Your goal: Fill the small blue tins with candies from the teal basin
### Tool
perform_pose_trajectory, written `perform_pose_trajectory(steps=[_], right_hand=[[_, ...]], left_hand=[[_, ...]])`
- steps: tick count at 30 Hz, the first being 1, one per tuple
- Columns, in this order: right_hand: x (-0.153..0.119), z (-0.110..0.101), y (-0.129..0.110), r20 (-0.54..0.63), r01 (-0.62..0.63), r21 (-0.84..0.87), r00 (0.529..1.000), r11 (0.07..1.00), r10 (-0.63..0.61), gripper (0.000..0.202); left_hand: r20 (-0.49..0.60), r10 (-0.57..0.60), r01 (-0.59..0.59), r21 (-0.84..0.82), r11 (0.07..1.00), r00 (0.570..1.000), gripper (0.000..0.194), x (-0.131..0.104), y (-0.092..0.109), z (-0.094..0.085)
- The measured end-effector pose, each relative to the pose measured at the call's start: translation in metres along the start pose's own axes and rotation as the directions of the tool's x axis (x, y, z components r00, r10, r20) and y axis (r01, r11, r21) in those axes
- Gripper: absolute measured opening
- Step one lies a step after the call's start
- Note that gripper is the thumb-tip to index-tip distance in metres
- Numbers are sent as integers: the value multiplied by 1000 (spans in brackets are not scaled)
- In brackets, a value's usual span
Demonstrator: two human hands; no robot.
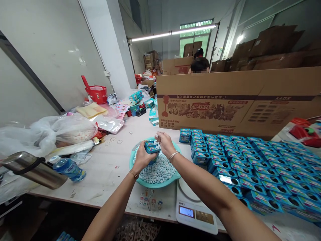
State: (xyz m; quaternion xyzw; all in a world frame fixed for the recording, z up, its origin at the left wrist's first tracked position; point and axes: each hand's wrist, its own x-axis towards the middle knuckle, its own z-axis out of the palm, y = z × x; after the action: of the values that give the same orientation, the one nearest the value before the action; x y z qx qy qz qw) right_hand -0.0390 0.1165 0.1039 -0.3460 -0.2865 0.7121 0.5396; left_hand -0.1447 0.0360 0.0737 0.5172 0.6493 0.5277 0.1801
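My left hand (143, 156) is wrapped round a small blue tin box (151, 147), held over a turquoise basin (155, 185). White candy pieces (157, 170) fill the basin, and some show at the box's open top. Just above the box's right side, my right hand (164, 142) pinches a small white candy (156, 136) between thumb and fingertips. To the basin's right, partly under my right forearm, a white kitchen scale (180, 222) reads 0.0.
Rows of blue boxes (248, 160) cover the table's right side before a large cardboard carton (213, 100). On the left lie a steel thermos (35, 170), a blue bottle (69, 168) and plastic bags (57, 129). A person (199, 63) is behind the carton.
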Motion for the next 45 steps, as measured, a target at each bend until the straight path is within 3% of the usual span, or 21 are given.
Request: perform_pose_trajectory(steps=[10,16,24,29,34,40,43,45], right_hand=[[-3,8,7,-8,73,13,997,997,-73,18],[3,3,11,-69,46,7,997,999,-46,18],[-2,5,15,-38,56,-15,998,998,-56,23],[-17,8,12,15,174,-69,985,982,-173,20],[-32,1,-3,106,32,58,994,998,-38,20],[-44,-30,-22,74,-72,114,995,991,64,18],[-46,-49,-21,24,-116,109,993,987,114,15],[-46,-59,-15,-13,-147,102,989,984,149,15]], left_hand=[[-7,-50,48,-208,977,999,66,-3,-3,-6],[3,-71,70,-254,965,997,67,-6,-3,-5],[2,-47,45,-304,952,999,69,-9,-14,-1],[-33,-3,-6,-281,960,999,69,-16,-14,-2],[-36,61,-69,-303,951,997,73,-40,-5,-14],[-49,123,-132,-333,934,991,68,-93,7,-30],[-103,210,-233,-375,897,972,69,-113,12,-36],[-124,189,-225,-433,873,974,70,-119,15,-36]])
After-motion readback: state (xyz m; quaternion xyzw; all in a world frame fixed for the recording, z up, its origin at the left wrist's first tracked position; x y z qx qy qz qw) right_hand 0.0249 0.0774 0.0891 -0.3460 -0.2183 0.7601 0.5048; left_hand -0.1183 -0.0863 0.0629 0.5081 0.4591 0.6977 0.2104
